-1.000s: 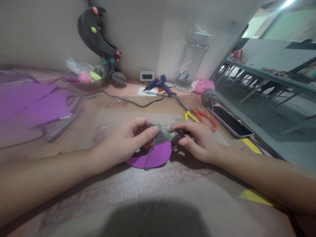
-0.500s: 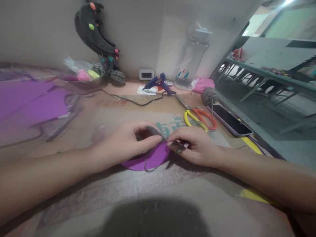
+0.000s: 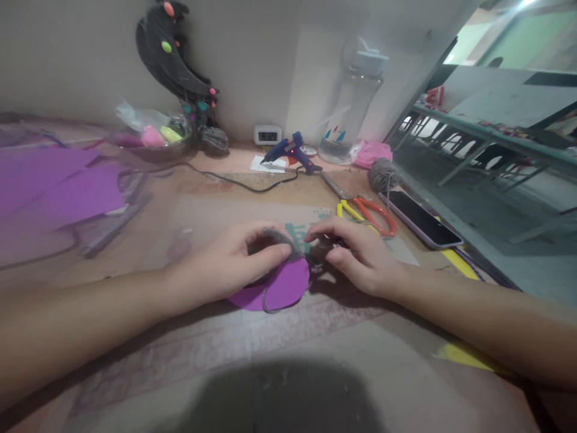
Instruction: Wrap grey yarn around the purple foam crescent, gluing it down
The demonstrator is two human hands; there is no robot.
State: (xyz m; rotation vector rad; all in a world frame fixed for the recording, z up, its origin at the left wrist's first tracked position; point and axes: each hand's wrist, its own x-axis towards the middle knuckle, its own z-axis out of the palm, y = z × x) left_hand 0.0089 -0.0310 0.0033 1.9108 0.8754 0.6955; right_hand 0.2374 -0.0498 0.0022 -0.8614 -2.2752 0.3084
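Observation:
My left hand [image 3: 225, 258] pinches a purple foam or paper piece [image 3: 286, 285] with rounded edges between thumb and fingers. Grey yarn [image 3: 271, 231] covers its upper part, and a loose strand loops down over the purple surface. Just to the right, my right hand [image 3: 360, 255] has its thumb and index finger parted, a short way off the piece. A small dark pointed tool [image 3: 337, 243], perhaps thread snips, shows in the shadow inside that hand, partly hidden by the fingers.
Behind the hands lie scissors [image 3: 367, 213], a blue glue gun [image 3: 291, 151] with its cord, a grey yarn ball [image 3: 384, 174] and a phone [image 3: 421, 218]. A bottle [image 3: 351, 114] and small clock [image 3: 267, 135] stand by the wall. Purple sheets [image 3: 58, 186] lie left, near a bowl [image 3: 155, 150].
My right thumb and index finger have parted and drawn back from the edge of the purple piece, where they were pinched together. My left hand keeps its hold almost unmoved.

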